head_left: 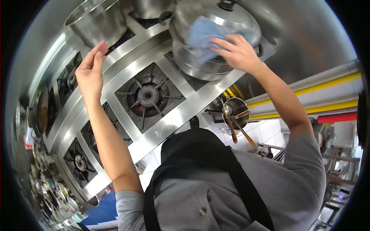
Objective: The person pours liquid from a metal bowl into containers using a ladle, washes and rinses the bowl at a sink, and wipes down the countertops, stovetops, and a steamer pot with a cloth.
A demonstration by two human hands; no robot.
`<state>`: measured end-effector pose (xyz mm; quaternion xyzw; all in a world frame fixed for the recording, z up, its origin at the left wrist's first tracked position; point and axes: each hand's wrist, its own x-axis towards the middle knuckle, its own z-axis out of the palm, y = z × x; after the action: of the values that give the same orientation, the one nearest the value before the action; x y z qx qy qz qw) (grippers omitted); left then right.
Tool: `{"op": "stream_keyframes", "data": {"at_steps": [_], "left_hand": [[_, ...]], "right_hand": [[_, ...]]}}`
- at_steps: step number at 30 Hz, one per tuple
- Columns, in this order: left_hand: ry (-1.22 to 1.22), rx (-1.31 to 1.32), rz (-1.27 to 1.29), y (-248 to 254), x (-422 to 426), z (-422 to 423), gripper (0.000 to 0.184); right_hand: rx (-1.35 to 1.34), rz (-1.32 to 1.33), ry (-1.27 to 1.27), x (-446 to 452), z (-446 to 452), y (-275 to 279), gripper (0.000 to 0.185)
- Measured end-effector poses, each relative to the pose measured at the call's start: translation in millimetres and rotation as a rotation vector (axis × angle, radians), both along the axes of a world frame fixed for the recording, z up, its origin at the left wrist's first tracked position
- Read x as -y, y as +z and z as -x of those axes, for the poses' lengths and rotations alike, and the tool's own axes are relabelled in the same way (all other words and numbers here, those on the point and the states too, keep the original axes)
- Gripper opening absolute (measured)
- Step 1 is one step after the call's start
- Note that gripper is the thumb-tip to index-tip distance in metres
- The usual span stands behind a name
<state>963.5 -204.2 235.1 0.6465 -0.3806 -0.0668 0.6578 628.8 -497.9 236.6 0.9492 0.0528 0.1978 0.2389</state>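
My right hand (pixel 237 51) presses a light blue cloth (pixel 204 34) against the side of a large lidded steel steamer pot (pixel 198 63). Both the cloth and the fingers are slightly blurred. The domed lid (pixel 231 17) has a black knob, and black handles stick out from the pot's sides. My left hand (pixel 91 71) is raised over the stove with nothing visible in it, its fingers stretched out side by side and the thumb near them. Just beyond it stands a tall steel pot (pixel 96 27).
The steel stove (pixel 148 133) has several gas burners, one bare burner (pixel 148 95) between my arms. A small pot (pixel 235 109) with wooden-handled utensils sits low at the right. Yellow pipes (pixel 308 111) run along the right, and a wok (pixel 40 109) is at the far left.
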Motion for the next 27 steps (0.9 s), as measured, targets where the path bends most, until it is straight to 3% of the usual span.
{"op": "stream_keyframes", "data": {"at_steps": [2,6,8,11,13,14,15,18,20,21,25,27], "left_hand": [[0.012,-0.005,0.015,-6.1,-33.9,-0.5,0.031],[0.047,-0.051,0.074,-21.3,-80.2,-1.1,0.03],[0.064,-0.057,0.078,-30.3,-94.4,1.2,0.03],[0.096,-0.111,0.095,-48.8,-111.6,7.2,0.029],[0.115,-0.148,0.097,-62.7,-126.4,13.9,0.03],[0.127,-0.178,0.116,-73.3,-134.1,16.1,0.03],[0.138,-0.208,0.136,-83.0,-141.6,19.0,0.031],[0.176,-0.265,0.099,-103.6,-166.5,29.8,0.032],[0.206,-0.248,0.045,-115.9,-185.3,36.5,0.034],[0.192,-0.247,0.035,-119.0,-195.5,41.6,0.034],[0.277,-0.344,0.015,-134.0,-229.7,56.1,0.035],[0.247,-0.333,0.028,-142.6,-237.1,62.1,0.035]], "right_hand": [[-0.108,0.112,0.006,2.3,21.9,-15.0,0.032],[-0.294,0.295,0.124,-23.1,-31.4,2.0,0.023],[-0.433,0.312,-0.022,-35.8,-85.6,17.3,0.02],[-0.424,0.434,-0.135,-28.4,-171.7,19.1,0.023],[-0.436,0.32,-0.157,-10.4,-212.3,16.6,0.028],[-0.551,0.338,-0.397,-13.0,-232.9,17.4,0.035],[-0.485,0.381,-0.429,-13.4,-241.0,15.4,0.028],[-0.291,0.252,-0.517,12.1,-272.8,-5.4,0.029],[-0.723,0.202,-0.666,15.3,-283.1,-14.6,0.049],[-0.727,0.188,-0.677,2.6,-270.4,-12.7,0.049],[-0.557,-0.059,-0.434,-79.9,-178.6,23.1,0.033],[-0.257,-0.429,-0.326,-105.7,-119.7,10.9,0.036]]}}
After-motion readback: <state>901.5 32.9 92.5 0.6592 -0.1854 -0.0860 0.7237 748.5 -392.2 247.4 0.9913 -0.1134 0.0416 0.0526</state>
